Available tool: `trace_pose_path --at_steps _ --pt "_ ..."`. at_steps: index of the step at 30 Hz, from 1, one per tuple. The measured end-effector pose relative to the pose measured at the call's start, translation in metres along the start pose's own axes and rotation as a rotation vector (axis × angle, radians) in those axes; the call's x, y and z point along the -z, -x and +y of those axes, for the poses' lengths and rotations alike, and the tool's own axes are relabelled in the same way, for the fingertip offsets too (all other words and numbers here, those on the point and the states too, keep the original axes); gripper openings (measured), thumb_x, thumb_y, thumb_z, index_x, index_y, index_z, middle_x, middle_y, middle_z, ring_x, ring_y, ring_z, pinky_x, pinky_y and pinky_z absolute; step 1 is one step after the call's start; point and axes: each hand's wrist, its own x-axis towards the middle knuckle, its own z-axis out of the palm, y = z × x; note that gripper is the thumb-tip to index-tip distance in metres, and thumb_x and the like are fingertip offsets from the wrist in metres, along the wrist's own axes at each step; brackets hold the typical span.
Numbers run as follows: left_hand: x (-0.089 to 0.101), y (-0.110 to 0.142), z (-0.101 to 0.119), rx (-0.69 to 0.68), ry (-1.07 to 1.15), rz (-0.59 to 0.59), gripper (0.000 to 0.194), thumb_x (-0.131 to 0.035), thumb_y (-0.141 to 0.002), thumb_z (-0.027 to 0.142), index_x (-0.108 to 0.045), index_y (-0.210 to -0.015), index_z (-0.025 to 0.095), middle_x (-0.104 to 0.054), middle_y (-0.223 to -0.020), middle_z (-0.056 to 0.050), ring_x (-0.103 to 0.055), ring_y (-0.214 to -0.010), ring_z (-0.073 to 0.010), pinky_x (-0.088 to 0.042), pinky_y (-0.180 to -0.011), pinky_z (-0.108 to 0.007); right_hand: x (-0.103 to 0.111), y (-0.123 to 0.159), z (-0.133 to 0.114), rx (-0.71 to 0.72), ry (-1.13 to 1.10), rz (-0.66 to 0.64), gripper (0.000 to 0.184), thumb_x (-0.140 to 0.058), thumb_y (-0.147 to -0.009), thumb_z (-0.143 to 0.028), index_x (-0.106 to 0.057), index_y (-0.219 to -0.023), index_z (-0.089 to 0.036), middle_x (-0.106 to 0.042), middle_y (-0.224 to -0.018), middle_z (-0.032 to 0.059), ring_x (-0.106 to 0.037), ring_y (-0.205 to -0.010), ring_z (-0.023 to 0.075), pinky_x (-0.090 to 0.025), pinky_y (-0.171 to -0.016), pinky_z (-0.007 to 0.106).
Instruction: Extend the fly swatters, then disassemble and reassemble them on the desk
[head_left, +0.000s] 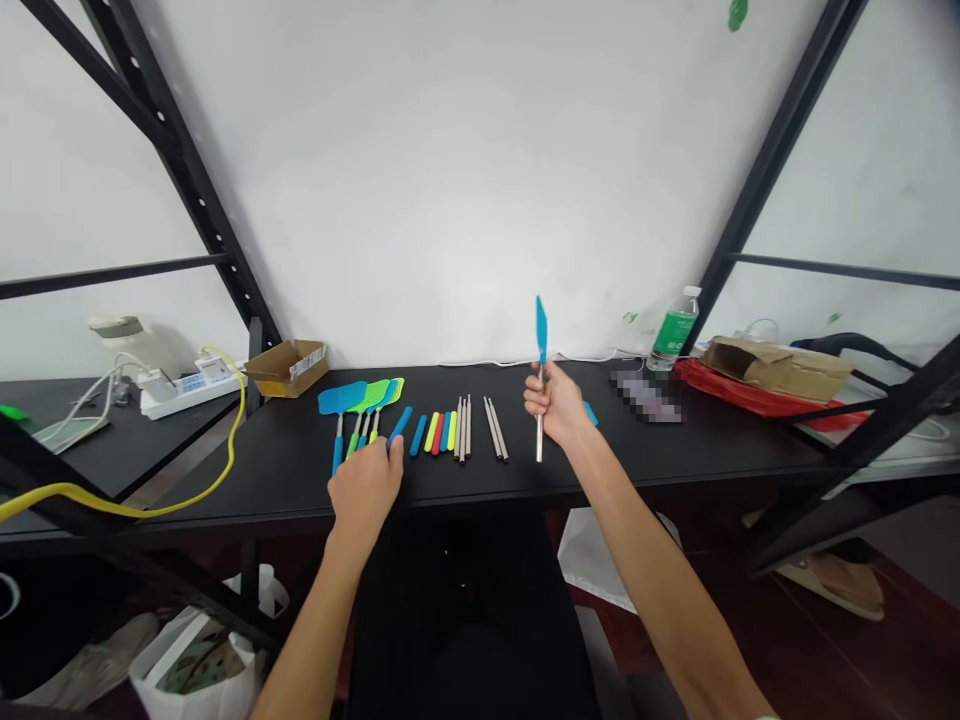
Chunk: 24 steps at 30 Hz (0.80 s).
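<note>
My left hand (366,490) is closed round a blue handle (400,425), its upper end sticking out past the thumb. Higher up, my right hand (559,402) grips a fly swatter without a handle: its blue head (541,330) stands upright, edge-on, and the bare metal rod (539,445) points down. Left of centre lie several fly swatters with blue and green heads (341,398), partly hidden by my left hand. Between my hands are loose coloured handles (438,436) and metal rods (463,430), two rods (496,430) apart from the others. Behind my right wrist a blue piece (591,412) shows partly.
On the black table (420,486) stand an open cardboard box (289,370) at left and a water bottle (675,330) at back right. A power strip (191,388) and yellow cable (232,440) are left. Cardboard (780,370) lies on a red bag (739,395) at right. Black posts flank the table.
</note>
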Motion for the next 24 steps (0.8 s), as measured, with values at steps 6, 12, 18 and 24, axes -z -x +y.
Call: trace_pose_path --at_steps 6,12,18,24 --pt "-0.011 -0.028 0.008 -0.109 -0.265 -0.072 0.049 -0.035 -0.097 0.044 -0.072 -0.089 0.013 -0.069 -0.087 -0.018 -0.065 -0.087 -0.0333 -0.044 -0.065 -0.034 -0.005 0.012 0.041 -0.032 0.076 -0.037 0.016 -0.061 -0.091 -0.03 -0.054 -0.084 -0.017 -0.041 -0.056 -0.007 -0.026 -0.039 0.0034 -0.02 -0.034 0.013" --pt "0.0 -0.011 0.013 -0.177 0.221 -0.055 0.048 -0.044 -0.093 0.05 -0.074 -0.108 0.016 -0.071 -0.1 -0.015 -0.064 -0.093 -0.0309 -0.045 -0.069 -0.032 -0.021 0.037 0.047 -0.355 0.015 -0.288 0.018 -0.058 -0.094 -0.029 -0.051 -0.082 -0.018 -0.032 -0.055 -0.0101 -0.014 -0.039 0.0034 -0.013 -0.033 0.013" --pt "0.005 0.019 0.058 0.034 1.541 -0.474 0.049 -0.066 -0.08 0.059 -0.076 -0.095 0.014 -0.072 -0.104 -0.014 -0.066 -0.091 -0.0246 -0.051 -0.075 -0.033 -0.047 0.07 0.075 -0.676 0.0 -0.555 0.024 -0.053 -0.096 -0.032 -0.045 -0.078 -0.019 -0.025 -0.055 -0.0106 -0.007 -0.041 0.0044 -0.008 -0.033 0.014" --pt "0.015 -0.008 0.04 0.299 1.706 0.038 0.036 -0.079 -0.07 0.048 -0.073 -0.087 0.017 -0.072 -0.097 -0.007 -0.063 -0.077 -0.0146 -0.048 -0.066 -0.025 -0.042 0.066 0.094 -0.428 0.358 -0.41 0.028 -0.061 -0.089 -0.041 -0.049 -0.076 -0.019 -0.03 -0.053 -0.011 -0.014 -0.04 0.0029 -0.01 -0.035 0.014"
